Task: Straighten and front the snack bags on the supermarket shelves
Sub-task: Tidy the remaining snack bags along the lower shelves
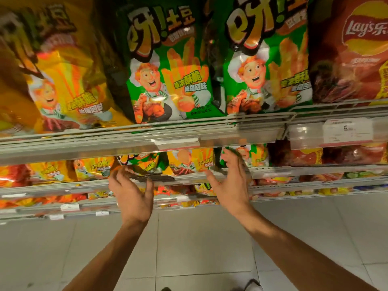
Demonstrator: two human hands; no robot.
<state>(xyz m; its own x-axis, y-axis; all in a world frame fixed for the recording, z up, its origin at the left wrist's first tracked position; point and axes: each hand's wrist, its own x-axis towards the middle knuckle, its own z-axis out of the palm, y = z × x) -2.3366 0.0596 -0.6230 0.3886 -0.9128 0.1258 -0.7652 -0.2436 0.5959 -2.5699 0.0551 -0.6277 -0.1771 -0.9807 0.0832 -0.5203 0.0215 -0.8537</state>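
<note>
Two green snack bags (pixel 168 66) (pixel 266 59) with a cartoon chef stand upright on the upper shelf, beside a yellow bag (pixel 60 80) on the left. On the shelf below, a green bag (pixel 144 162) sits tilted and a yellow bag (pixel 189 162) stands next to it. My left hand (pixel 132 192) reaches up under the tilted green bag, fingers spread and touching its lower edge. My right hand (pixel 231 177) is raised with fingers straight, in front of the shelf beside another green bag (pixel 252 155). Neither hand grips anything.
A red Lay's bag (pixel 352 49) stands at the upper right. The upper shelf's rail (pixel 147 135) carries a price tag (pixel 346 131). More yellow and red bags fill the lower shelves (pixel 52 171). Pale floor tiles (pixel 199 238) lie below.
</note>
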